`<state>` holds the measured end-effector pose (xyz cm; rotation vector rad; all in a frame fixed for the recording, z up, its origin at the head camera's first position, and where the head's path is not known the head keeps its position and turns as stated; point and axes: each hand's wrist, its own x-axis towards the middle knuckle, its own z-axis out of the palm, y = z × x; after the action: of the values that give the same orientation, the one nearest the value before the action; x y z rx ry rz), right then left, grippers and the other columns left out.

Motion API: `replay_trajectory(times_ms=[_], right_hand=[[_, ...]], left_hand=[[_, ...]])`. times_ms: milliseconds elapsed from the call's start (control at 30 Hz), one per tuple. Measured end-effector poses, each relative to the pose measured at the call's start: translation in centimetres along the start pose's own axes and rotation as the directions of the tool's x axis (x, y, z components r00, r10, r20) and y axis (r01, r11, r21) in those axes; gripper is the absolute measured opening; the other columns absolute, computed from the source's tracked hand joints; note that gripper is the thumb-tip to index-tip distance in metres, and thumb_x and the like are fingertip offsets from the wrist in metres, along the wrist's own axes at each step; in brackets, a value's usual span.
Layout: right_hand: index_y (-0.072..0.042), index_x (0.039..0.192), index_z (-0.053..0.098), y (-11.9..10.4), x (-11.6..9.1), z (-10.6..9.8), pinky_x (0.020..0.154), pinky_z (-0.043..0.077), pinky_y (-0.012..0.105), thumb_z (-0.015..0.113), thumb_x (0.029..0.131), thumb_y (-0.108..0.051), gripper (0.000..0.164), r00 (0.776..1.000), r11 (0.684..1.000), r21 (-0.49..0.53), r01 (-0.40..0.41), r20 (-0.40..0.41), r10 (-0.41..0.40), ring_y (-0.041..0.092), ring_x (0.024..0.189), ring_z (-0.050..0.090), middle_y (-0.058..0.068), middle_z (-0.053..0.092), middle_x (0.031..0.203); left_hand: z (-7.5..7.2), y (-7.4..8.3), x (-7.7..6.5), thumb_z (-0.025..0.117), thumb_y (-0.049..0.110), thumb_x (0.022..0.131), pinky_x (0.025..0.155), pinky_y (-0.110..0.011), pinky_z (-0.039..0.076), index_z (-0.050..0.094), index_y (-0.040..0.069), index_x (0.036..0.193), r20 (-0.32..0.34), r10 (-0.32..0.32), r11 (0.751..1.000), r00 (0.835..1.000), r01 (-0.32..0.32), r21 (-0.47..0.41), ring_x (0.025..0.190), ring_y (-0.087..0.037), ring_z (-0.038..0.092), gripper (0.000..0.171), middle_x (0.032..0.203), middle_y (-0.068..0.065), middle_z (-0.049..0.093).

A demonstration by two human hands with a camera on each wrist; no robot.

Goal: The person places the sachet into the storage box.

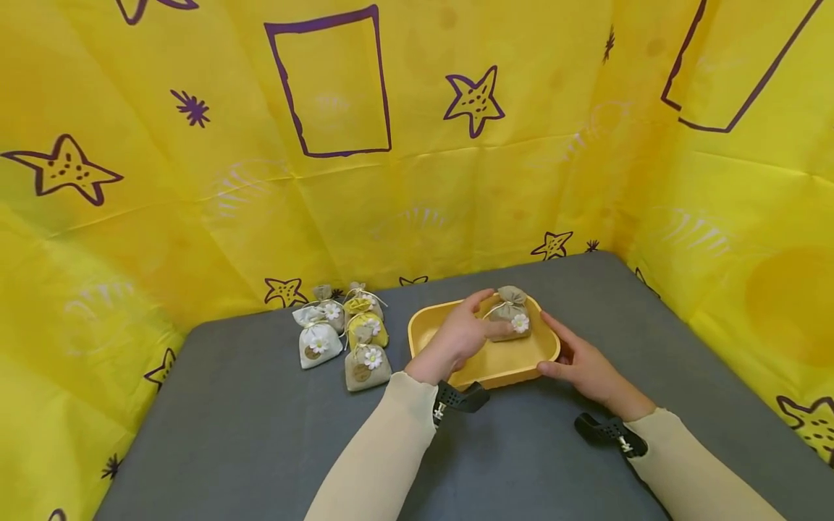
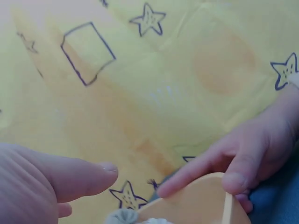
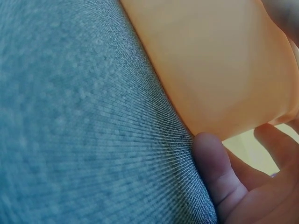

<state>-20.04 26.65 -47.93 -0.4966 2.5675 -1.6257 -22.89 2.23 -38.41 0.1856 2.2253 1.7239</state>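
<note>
A yellow, round-cornered tray [image 1: 435,316] sits on the grey table, and a brown drawstring sachet [image 1: 504,314] with a white daisy stands inside its far right part. My left hand [image 1: 459,333] reaches over the tray's left side, thumb and forefinger spread apart; the thumb tip overlaps the sachet's lower left in the head view. In the left wrist view, the left thumb [image 2: 88,175] is straight, above the sachet's gathered top [image 2: 122,216]. My right hand [image 1: 589,367] holds the tray's right end, its thumb at the near corner and forefinger along the outer wall.
Left of the tray stand several more sachets: a white one [image 1: 319,340], a yellow one [image 1: 373,329], a front brown one [image 1: 366,367] and others behind. The grey table [image 1: 260,427] meets yellow patterned cloth [image 1: 417,210] at the back and sides.
</note>
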Motion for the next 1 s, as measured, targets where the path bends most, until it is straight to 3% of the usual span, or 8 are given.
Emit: replay_trajectory(times_ms=[200,433,667,833,1000], right_hand=[[-0.015,0.161,0.017,0.0,0.0,-0.2,0.084,0.048,0.022,0.074,0.093,-0.02,0.089,1.0,1.0,-0.014,-0.004,-0.001,0.004,0.033,0.116,0.053,0.024,0.024,0.158],[-0.016,0.161,0.017,0.3,0.0,0.0,0.088,0.045,0.018,0.074,0.092,-0.025,0.09,1.0,0.999,-0.04,-0.022,-0.006,0.022,0.035,0.124,0.049,0.021,0.021,0.16],[-0.015,0.161,0.016,0.3,0.1,0.0,0.087,0.047,0.019,0.074,0.092,-0.023,0.09,1.0,1.0,-0.026,-0.016,-0.003,0.016,0.034,0.121,0.051,0.021,0.022,0.16],[-0.014,0.161,0.016,0.2,-0.1,-0.1,0.087,0.047,0.02,0.074,0.093,-0.023,0.09,1.0,0.999,-0.033,-0.02,-0.006,0.02,0.035,0.121,0.051,0.023,0.022,0.159],[-0.015,0.161,0.017,0.1,0.0,-0.1,0.086,0.047,0.019,0.074,0.093,-0.026,0.09,1.0,0.998,-0.054,-0.026,-0.013,0.025,0.033,0.12,0.051,0.021,0.023,0.16]], left_hand=[[-1.8,0.2,-2.0,0.082,0.018,0.084,0.103,-0.047,0.041,0.047,0.034,0.149,0.068,0.07,0.997,0.995,-0.072,0.032,0.14,-0.034,0.034,0.075,0.155,-0.007,0.036],[-5.9,-0.6,-5.9,0.08,0.018,0.086,0.103,-0.046,0.041,0.048,0.042,0.146,0.124,0.115,0.993,0.986,-0.117,0.008,0.142,-0.026,0.034,0.072,0.155,0.004,0.035],[-11.3,-1.5,-9.2,0.078,0.016,0.088,0.107,-0.053,0.034,0.047,0.031,0.149,0.053,0.141,0.985,0.989,-0.135,-0.104,0.141,-0.026,0.033,0.07,0.153,0.003,0.038],[-15.0,-3.0,-10.2,0.075,0.017,0.091,0.107,-0.051,0.036,0.041,0.022,0.153,-0.024,0.134,0.984,0.991,-0.135,-0.119,0.142,-0.031,0.032,0.071,0.155,-0.004,0.035],[-19.0,-4.7,-10.7,0.069,0.011,0.095,0.103,-0.041,0.042,0.032,0.016,0.157,-0.04,0.12,0.978,0.992,-0.125,-0.165,0.141,-0.038,0.029,0.072,0.156,-0.016,0.028]])
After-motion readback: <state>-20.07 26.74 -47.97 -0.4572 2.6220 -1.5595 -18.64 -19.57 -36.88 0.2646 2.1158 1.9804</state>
